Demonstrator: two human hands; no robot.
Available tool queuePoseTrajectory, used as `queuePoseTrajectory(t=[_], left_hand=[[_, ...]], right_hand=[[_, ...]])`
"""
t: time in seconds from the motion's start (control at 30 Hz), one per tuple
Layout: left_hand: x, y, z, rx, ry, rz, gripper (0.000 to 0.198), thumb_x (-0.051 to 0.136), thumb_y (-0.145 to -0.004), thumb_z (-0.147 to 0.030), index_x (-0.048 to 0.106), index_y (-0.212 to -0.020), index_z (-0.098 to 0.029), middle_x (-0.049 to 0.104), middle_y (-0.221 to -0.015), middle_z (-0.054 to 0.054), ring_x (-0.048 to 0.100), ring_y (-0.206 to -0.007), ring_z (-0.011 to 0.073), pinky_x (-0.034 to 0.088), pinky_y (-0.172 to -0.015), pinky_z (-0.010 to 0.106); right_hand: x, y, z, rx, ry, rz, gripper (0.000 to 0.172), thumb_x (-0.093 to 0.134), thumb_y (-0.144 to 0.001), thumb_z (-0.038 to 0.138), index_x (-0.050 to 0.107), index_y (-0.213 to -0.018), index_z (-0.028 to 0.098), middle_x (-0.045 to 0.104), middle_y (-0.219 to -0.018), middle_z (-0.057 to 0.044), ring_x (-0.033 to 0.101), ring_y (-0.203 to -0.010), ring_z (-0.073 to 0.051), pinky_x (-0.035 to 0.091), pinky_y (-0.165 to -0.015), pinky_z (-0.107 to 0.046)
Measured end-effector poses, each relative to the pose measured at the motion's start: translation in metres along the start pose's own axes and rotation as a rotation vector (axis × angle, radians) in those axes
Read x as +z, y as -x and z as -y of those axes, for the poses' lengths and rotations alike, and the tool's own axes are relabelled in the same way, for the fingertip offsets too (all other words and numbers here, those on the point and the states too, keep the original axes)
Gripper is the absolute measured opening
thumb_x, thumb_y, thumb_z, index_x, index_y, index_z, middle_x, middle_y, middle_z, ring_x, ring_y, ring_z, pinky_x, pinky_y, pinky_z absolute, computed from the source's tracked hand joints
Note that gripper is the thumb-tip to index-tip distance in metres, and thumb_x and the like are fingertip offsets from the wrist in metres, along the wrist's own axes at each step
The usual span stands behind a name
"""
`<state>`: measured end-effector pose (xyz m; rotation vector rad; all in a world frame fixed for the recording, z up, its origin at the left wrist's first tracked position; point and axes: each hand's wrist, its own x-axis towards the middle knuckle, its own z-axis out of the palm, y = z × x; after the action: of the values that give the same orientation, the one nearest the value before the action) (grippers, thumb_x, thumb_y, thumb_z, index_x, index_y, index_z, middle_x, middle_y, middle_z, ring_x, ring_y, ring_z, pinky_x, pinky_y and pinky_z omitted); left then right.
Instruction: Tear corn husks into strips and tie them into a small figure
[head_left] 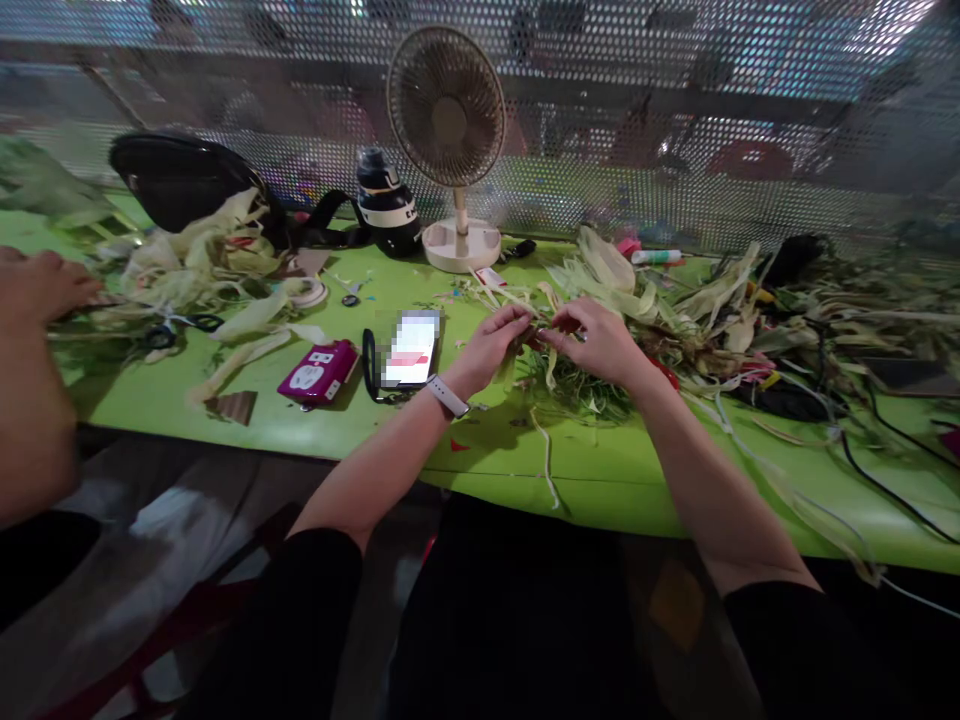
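Note:
My left hand [491,348], with a light watch band on its wrist, pinches a pale strip of corn husk [552,372] over the green table. Close beside it, my right hand [595,343] has its fingertips closed on the same small piece. The fingers partly hide the strip, so its full shape does not show. Beneath my hands lies a heap of thin green grass-like strands [592,398]. A pile of larger dry corn husks [604,268] spreads behind and right of my right hand. One loose pale strip [546,455] lies near the table's front edge.
A lit phone [412,345] and a purple packet [318,375] lie left of my hands. Behind stand a fan [448,120] and a dark bottle [388,208]. Far left, another person's hand [56,285] rests near scissors [180,328] and husks. Cables [885,420] trail at right.

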<state>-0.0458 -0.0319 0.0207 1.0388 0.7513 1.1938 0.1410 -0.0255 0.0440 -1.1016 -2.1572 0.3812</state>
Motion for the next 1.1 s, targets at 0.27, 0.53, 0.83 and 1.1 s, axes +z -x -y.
queuePoseTrajectory(t=[0.27,0.53,0.83,1.1], left_hand=[[-0.012,-0.003,0.002,0.006,-0.168,0.039,0.020,0.078,-0.071,-0.018,0.077,-0.091,-0.016,0.076,-0.084,0.003,0.069,-0.079,0.0138,0.054,-0.089,0.033],[-0.015,-0.007,0.013,0.112,-0.155,0.095,0.045,0.092,-0.060,-0.044,0.076,-0.092,-0.016,0.077,-0.092,0.005,0.069,-0.085,0.0143,0.055,-0.091,0.034],[-0.014,-0.008,0.014,0.206,-0.218,0.058,0.046,0.090,-0.060,-0.053,0.079,-0.086,-0.017,0.078,-0.085,0.004,0.068,-0.078,0.0136,0.056,-0.084,0.032],[-0.013,-0.006,0.007,0.201,-0.275,0.103,0.048,0.089,-0.061,-0.057,0.074,-0.078,-0.015,0.072,-0.075,0.002,0.063,-0.067,0.0114,0.053,-0.068,0.027]], right_hand=[[0.001,-0.005,-0.006,0.110,-0.280,-0.002,0.016,0.059,-0.087,0.034,0.061,-0.080,0.020,0.061,-0.073,-0.001,0.051,-0.068,-0.016,0.042,-0.067,-0.031],[0.004,-0.002,-0.005,0.065,-0.148,0.038,0.015,0.058,-0.088,0.034,0.061,-0.086,0.019,0.065,-0.077,-0.004,0.055,-0.070,-0.018,0.043,-0.069,-0.033],[0.003,0.004,0.003,-0.251,0.163,-0.007,0.039,0.065,-0.082,0.021,0.072,-0.120,0.026,0.063,-0.101,-0.009,0.058,-0.097,-0.027,0.049,-0.088,-0.044],[0.008,0.001,-0.006,-0.378,0.172,-0.186,0.014,0.066,-0.092,0.030,0.079,-0.098,0.030,0.064,-0.101,-0.008,0.058,-0.097,-0.025,0.049,-0.084,-0.042]])
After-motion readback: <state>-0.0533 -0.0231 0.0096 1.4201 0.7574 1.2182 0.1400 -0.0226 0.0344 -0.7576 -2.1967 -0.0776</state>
